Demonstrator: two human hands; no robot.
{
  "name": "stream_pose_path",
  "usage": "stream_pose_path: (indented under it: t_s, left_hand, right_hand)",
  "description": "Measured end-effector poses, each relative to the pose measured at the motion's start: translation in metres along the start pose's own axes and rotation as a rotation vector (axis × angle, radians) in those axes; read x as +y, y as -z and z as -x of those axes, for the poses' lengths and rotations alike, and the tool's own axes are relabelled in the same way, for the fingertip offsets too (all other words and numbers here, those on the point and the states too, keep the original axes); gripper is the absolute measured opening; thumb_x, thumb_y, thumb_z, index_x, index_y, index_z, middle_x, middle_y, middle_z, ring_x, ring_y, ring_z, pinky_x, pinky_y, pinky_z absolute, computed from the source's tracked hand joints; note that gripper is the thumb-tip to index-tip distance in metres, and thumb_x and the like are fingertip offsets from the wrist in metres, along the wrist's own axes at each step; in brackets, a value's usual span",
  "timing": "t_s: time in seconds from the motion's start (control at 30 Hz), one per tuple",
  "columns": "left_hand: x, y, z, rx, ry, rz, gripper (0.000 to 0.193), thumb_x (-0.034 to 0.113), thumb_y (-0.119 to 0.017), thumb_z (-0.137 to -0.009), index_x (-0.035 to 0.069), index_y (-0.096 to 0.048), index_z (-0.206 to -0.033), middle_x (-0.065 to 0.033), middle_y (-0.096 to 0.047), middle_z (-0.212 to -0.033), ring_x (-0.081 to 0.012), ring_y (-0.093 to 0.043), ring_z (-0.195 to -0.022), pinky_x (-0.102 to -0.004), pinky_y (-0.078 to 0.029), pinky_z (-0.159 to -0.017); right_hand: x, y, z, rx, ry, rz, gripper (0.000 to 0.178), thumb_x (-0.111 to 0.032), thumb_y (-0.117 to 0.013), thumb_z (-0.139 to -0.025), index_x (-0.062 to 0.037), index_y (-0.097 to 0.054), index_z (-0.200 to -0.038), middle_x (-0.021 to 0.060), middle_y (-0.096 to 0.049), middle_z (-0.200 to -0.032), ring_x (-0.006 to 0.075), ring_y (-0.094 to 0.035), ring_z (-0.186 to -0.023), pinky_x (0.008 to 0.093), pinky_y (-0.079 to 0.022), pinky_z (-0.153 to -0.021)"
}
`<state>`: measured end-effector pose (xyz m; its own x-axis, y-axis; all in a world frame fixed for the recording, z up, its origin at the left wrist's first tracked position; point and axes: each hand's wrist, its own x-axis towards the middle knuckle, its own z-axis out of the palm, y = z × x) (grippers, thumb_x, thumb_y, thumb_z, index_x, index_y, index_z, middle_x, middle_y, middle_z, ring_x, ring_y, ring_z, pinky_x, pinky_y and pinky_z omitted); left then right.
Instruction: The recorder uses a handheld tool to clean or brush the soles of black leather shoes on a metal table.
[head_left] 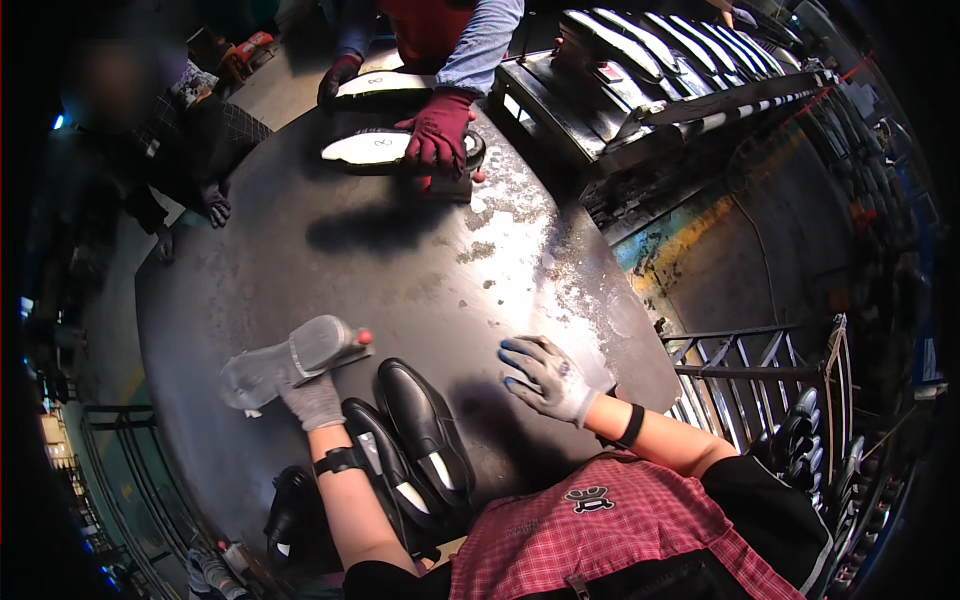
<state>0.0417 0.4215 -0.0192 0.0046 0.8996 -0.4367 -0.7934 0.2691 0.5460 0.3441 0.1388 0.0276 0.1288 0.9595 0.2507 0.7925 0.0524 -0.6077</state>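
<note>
My left hand, in a grey glove, grips the near side of a pale, translucent, shoe-shaped piece. The piece lies sole-like and flat above the table, with a red ball at its right end; part of my fingers is hidden by it. Just right of that hand, a black slip-on shoe rests on the table. Another black shoe lies beside it, next to my forearm. My right hand, gloved in white with blue fingertips, hovers over the table's right side, fingers apart and holding nothing.
Across the dark table, a co-worker's maroon-gloved hand holds a white-soled shoe on a stand. Another person's hand is at the left edge. A rack of shoes stands far right, a metal rack nearer.
</note>
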Motion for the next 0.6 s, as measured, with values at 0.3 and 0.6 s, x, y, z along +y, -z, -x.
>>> stream_pose_path:
  t_s: [0.3,0.6]
  left_hand:
    - [-0.229,-0.023,0.173,-0.566,0.598,-0.353,0.062,0.035,-0.069,-0.084,0.000,-0.053,-0.132,-0.0122,-0.058,-0.128,-0.0272,-0.054,-0.122,-0.0397,-0.040,-0.110]
    - [-0.279,-0.066,0.268,-0.711,0.857,-0.613,0.053,0.028,-0.074,-0.085,0.007,-0.057,-0.130,-0.0047,-0.062,-0.120,-0.0218,-0.060,-0.108,-0.0381,-0.050,-0.098]
  right_hand:
    - [-0.009,0.053,0.011,-0.240,-0.181,0.197,0.076,-0.034,-0.067,-0.086,-0.0286,-0.032,-0.153,0.0282,-0.047,-0.136,0.0445,-0.058,-0.112,0.0493,-0.051,-0.094]
    - [-0.015,0.111,0.121,-0.160,-0.648,0.215,0.100,-0.023,-0.074,-0.069,-0.0264,-0.025,-0.157,0.0313,-0.051,-0.119,0.0465,-0.060,-0.106,0.0501,-0.052,-0.091]
